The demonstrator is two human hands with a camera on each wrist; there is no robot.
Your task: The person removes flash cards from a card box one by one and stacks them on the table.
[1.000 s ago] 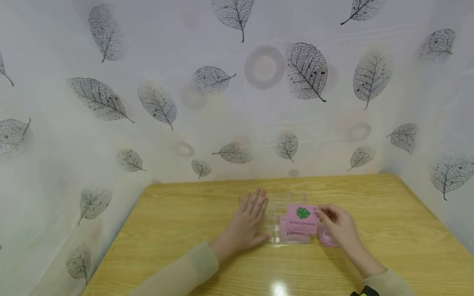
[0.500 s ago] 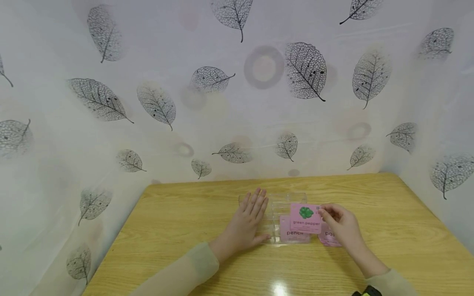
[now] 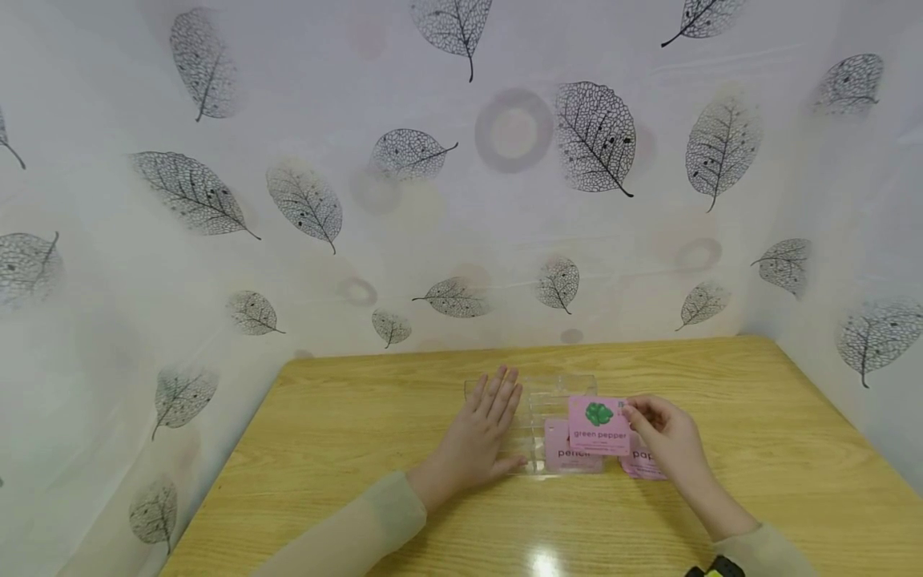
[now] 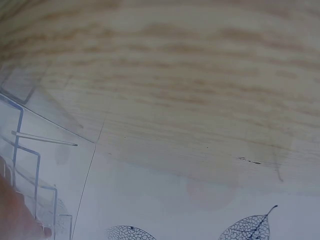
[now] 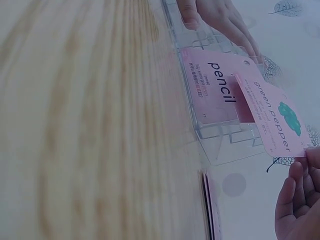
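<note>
My right hand (image 3: 667,433) pinches the right edge of a pink "green pepper" flash card (image 3: 598,426). That card is held up in front of a clear tiered stand (image 3: 535,409) and overlaps a pink "pencil" flash card (image 3: 573,458), which leans in the stand's front right slot. In the right wrist view the green pepper card (image 5: 275,117) tilts beside the pencil card (image 5: 212,90). Straight fingers spread, my left hand (image 3: 479,445) rests over the left part of the stand. Below my right hand lies a small pile of pink cards (image 3: 640,463), the top one partly covered.
A wooden table (image 3: 346,449) carries the stand and cards. Behind it and at both sides hangs a pale curtain (image 3: 433,240) printed with dark leaf skeletons. A dark watch-like band (image 3: 717,567) is at the right wrist.
My right hand has shifted slightly right with the green pepper card, uncovering more of the pencil card's left side. The left hand stays in place.
</note>
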